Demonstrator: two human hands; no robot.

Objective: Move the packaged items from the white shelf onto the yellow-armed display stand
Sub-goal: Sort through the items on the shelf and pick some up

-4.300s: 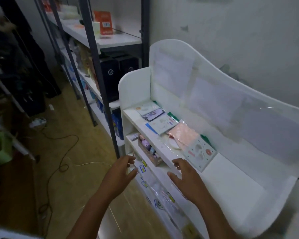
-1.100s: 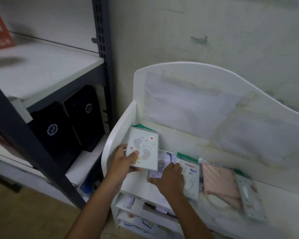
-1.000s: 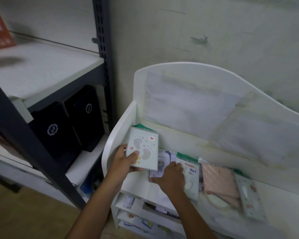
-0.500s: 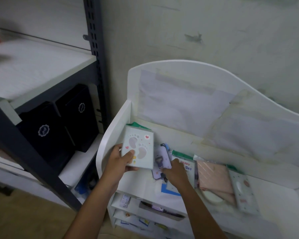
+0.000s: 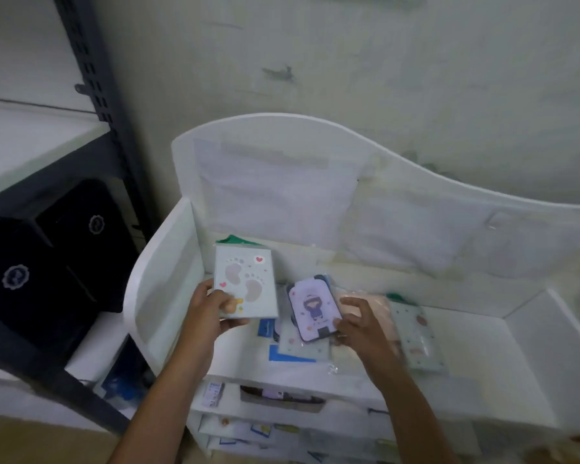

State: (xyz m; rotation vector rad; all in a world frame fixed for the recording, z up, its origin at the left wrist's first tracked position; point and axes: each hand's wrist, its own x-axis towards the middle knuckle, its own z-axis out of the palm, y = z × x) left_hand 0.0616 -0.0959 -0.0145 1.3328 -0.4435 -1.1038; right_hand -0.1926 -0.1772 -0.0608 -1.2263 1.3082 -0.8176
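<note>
Here, your left hand (image 5: 211,309) grips a footprint-print pack (image 5: 246,284) and your right hand (image 5: 360,326) pinches a purple cartoon-figure pack (image 5: 313,309), both lifted off the white shelf (image 5: 482,356). Several packs (image 5: 416,339) lie there untouched; the display stand is out of view.
</note>
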